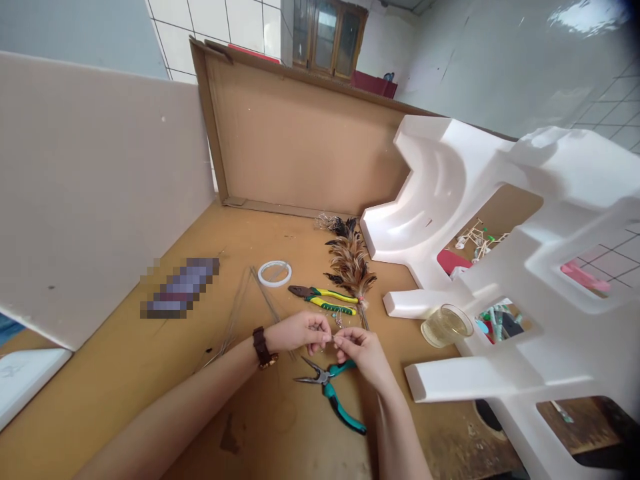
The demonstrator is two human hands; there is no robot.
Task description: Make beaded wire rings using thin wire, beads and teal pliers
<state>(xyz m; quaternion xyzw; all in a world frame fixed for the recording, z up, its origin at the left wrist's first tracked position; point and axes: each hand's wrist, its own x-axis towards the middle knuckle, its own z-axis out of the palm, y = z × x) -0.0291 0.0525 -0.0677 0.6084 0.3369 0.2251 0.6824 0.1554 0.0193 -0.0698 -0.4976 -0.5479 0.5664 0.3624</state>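
My left hand, with a dark watch on its wrist, is closed in a pinch beside the fingertips of my right hand, also pinched. What sits between the fingers is too small to name. Under my right hand lie teal-handled long-nose pliers with their jaws apart. Beyond the hands are yellow-green pliers and a bundle of brown feathers. A white ring and thin wires lie to the left of these pliers.
A glass of pale liquid stands at the right, by a white foam frame. Behind is an upright cardboard panel; a white board stands left. A blurred-out object lies on the tabletop.
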